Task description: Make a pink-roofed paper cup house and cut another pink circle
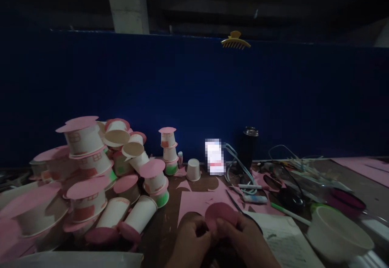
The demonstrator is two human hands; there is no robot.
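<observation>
Low in the head view, my left hand [193, 235] and my right hand [244, 237] pinch a round pink paper disc [221, 212] from both sides. The disc's lower edge is hidden behind my fingers. Beyond it a pink paper sheet [194, 201] lies on the table. Dark scissors [233, 201] rest partly on this sheet, just past my right hand, which covers part of them. A white sheet with writing [282, 235] lies to the right of that hand.
Paper cups with pink discs [88, 199] pile up at left. A small white cup [193, 170], lit phone [215, 157] and dark bottle [249, 148] stand behind. Cords, pens and a pale bowl [338, 233] crowd the right. A blue partition [182, 81] closes off the back.
</observation>
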